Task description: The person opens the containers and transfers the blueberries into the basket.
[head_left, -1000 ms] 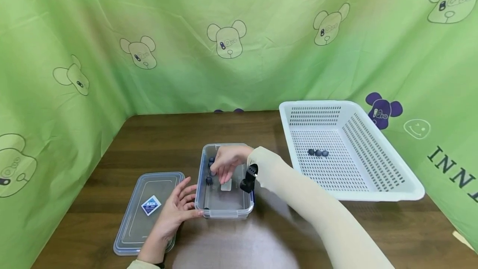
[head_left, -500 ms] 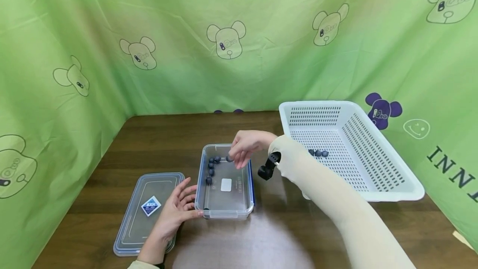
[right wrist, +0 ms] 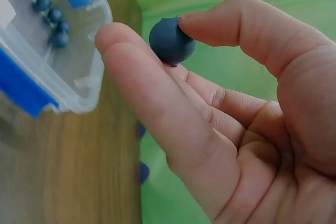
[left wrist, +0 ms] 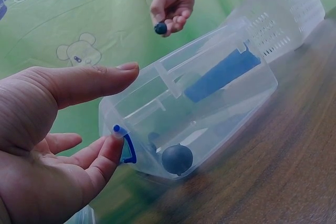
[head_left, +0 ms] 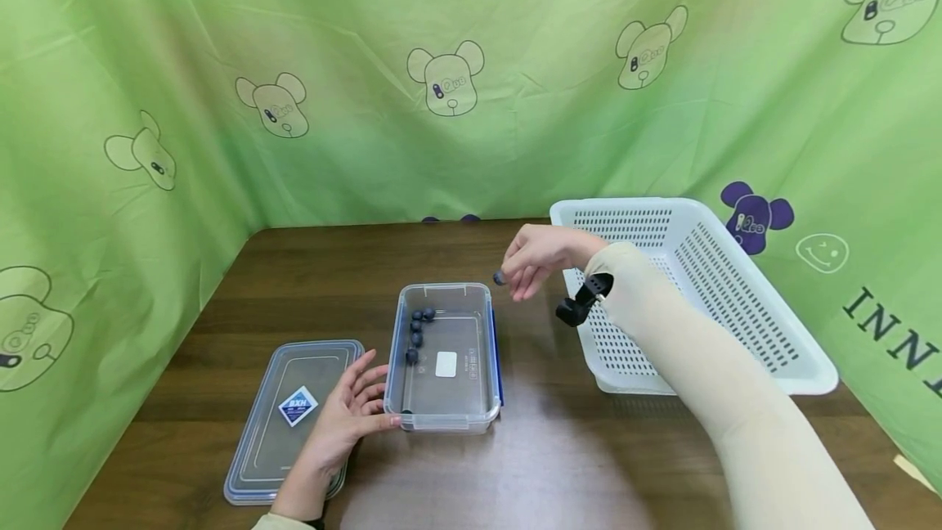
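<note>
My right hand (head_left: 536, 262) pinches a dark blueberry (right wrist: 172, 40) between thumb and fingers, raised between the container and the basket. The clear plastic container (head_left: 471, 425) has blue side clips and stands without its lid in the middle of the table. Several blueberries (head_left: 415, 339) lie in a line along its left side and far left corner, and one (left wrist: 177, 159) sits at the near left corner. My left hand (head_left: 352, 411) rests at that corner, thumb at the rim and fingertips against the blue clip (left wrist: 128, 148), fingers loosely extended.
A white perforated basket (head_left: 802, 366) stands at the right; my right sleeve (head_left: 706, 350) covers part of its inside. The container's lid (head_left: 275, 440) with a blue diamond label lies at the left, partly under my left wrist. A green printed cloth (head_left: 353, 162) hangs behind the brown table (head_left: 331, 268).
My right hand has lifted a blueberry out of the container and moved right and away toward the basket. The berries in the basket are now behind the arm. My left hand stays put.
</note>
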A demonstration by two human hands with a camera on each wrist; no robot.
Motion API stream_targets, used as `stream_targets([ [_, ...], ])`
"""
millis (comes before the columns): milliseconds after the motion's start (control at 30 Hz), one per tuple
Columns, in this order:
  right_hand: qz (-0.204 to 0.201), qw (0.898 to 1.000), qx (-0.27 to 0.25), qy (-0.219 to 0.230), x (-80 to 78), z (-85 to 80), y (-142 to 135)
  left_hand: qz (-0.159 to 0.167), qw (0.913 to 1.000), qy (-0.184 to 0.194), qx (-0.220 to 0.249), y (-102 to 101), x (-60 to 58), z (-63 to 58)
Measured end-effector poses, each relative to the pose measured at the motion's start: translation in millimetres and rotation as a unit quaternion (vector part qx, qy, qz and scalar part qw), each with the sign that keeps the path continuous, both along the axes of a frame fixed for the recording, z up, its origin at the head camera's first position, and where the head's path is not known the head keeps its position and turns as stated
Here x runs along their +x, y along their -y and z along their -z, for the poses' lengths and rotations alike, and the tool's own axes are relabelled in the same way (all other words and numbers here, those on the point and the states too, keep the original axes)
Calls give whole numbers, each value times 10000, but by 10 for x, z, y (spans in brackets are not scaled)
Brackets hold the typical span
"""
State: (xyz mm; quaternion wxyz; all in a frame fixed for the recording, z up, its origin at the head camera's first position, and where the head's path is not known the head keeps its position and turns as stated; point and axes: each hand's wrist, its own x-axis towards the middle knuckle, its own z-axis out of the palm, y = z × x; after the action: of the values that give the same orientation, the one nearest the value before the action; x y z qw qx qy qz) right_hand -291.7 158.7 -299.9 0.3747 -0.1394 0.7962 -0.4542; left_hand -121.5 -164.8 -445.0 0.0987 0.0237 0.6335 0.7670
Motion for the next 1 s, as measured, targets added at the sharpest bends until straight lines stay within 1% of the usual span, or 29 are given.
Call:
stream_targets([
  [100,107,9999,37,-51,-5,-44,-124,2,10000,-17,-6,1,0,1],
  [267,104,9999,47,-98,-8,-82,-352,-4,10000,-40,-1,1,-1,-1],
  [667,484,9987,-123,90,7,-82,-961,18,10000,-40,-46,11,-2,5],
  [833,834,9961,-180,215,-2,-34,-1209,10,10000,-48,-51,15,-1,7],
  [1000,1227,9919,-179,283,-18,64,-1461,40,10000,-88,-15,16,-4,17],
])
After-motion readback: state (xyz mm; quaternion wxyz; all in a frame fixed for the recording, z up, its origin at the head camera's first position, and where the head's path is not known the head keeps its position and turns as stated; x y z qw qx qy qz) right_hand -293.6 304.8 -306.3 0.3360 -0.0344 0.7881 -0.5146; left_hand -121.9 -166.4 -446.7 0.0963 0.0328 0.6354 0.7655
